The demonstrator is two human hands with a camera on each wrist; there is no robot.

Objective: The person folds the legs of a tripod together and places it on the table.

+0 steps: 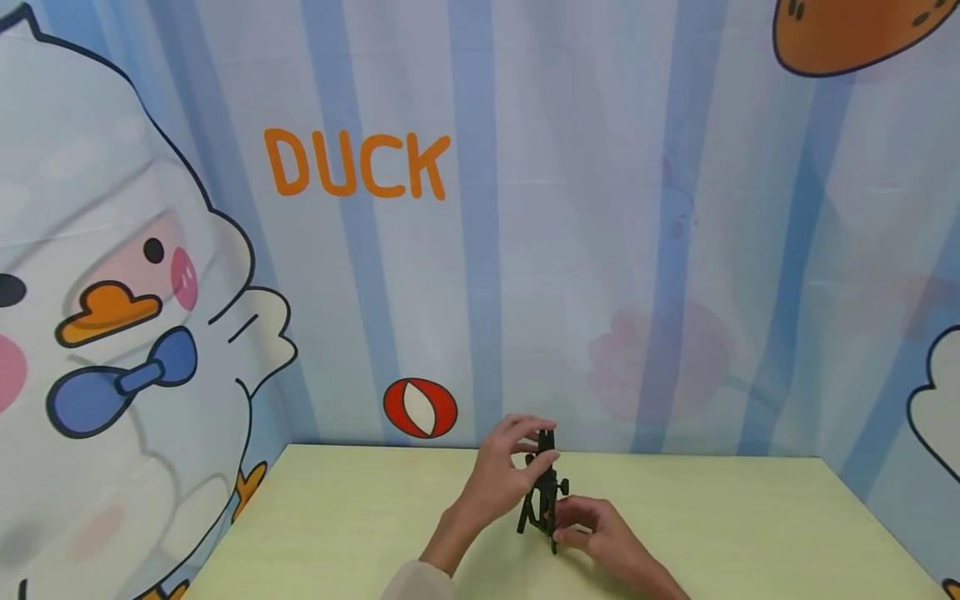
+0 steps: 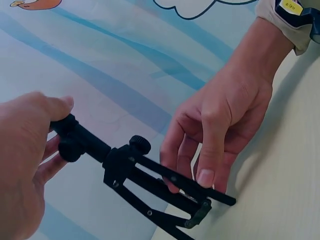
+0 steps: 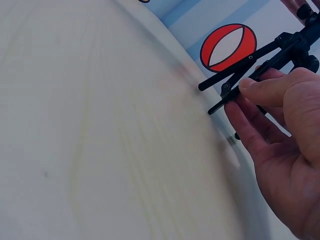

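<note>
One tripod [image 2: 120, 162] in left grip [image 1: 501, 468], right grip [image 1: 602, 531]; table edge [image 1: 675, 459] behind, room sideways.

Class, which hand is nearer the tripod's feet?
Right: the right hand pinches a leg near its foot; the left hand holds the tripod farther away, at its top.

Head cam: tabletop [image 1: 337, 533] near edge cut off; L hand [image 1: 501, 471] fingers part-hidden behind blk mini tripod [image 1: 547, 481]. L wrist cam: one leg [image 2: 171, 226] cut off at btm, wristband label [image 2: 291, 6] txt too small. R wrist cam: tripod top cut off, third leg [image 3: 237, 136] mostly behind R hand [image 1: 600, 531].
</note>
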